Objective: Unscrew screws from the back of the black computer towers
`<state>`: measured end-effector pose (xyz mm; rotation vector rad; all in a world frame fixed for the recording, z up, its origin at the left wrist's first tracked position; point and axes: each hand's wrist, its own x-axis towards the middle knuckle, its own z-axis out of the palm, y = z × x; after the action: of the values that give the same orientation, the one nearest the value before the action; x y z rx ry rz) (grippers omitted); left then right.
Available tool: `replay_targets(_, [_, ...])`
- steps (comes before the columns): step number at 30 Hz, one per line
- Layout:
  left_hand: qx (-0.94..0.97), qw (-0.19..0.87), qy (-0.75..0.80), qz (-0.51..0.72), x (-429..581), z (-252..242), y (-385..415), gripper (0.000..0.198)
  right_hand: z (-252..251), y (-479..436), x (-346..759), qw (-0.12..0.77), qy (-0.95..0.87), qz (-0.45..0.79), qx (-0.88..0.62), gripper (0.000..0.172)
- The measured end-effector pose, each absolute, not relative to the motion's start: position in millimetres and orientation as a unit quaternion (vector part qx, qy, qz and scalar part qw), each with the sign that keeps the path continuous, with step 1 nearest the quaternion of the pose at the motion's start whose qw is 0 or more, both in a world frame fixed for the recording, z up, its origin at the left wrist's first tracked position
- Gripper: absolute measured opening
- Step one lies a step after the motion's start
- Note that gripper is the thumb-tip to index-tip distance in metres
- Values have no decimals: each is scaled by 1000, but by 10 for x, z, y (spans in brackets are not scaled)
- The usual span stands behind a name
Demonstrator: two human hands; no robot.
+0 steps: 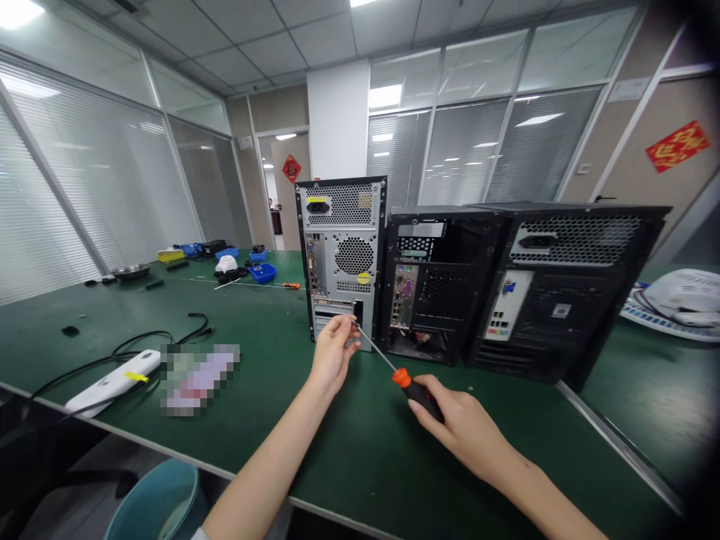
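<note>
My right hand [453, 420] is wrapped round the black and orange handle of a screwdriver [403, 377]. Its metal shaft slants up and left to the fingertips of my left hand [336, 349]. Those fingers are pinched together at the tip, in front of the lower expansion slots of a silver computer case [344, 292]; whatever lies between them is too small to make out. The case stands upright with its back panel facing me. To its right stand a black computer case [444, 300] with an open bay and another black case [534, 315].
A white power strip [115, 381] with black cables lies at the left on the green table [259, 397]. A blurred flat object [202, 381] is beside it. Blue trays [262, 272] and an orange-handled tool [291, 286] lie farther back. A teal bin [157, 502] stands below the front edge.
</note>
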<state>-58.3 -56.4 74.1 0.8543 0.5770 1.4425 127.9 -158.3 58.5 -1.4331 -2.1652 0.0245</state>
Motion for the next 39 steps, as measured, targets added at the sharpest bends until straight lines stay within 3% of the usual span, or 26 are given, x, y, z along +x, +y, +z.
replay_targets(4, [384, 616, 259, 638, -688, 889, -569, 47, 653, -1574, 1257, 279, -794, 16, -540, 18])
replay_targets(7, [423, 545, 265, 673, -806, 1081, -496, 39, 764, -1547, 1276, 323, -771, 49, -547, 19])
replay_targets(12, [601, 231, 311, 699, -945, 1517, -289, 16, 1045, -1417, 1323, 420, -729, 109, -529, 21])
replay_targets(16, [689, -55, 338, 639, -930, 1861, -78, 19, 1232, -1261, 1335, 478, -688, 202, -508, 25])
replay_targets(19, [721, -163, 327, 589, -855, 2050, 94, 33, 1311, -1163, 1317, 509, -662, 254, -487, 27])
replay_targets(28, [766, -286, 382, 431, -549, 2354, 370, 92, 1422, -973, 1189, 561, -611, 347, -437, 22])
replay_targets(39, [766, -256, 405, 429, -336, 2415, 496, 97, 1566, -861, 1127, 585, -594, 368, -412, 24])
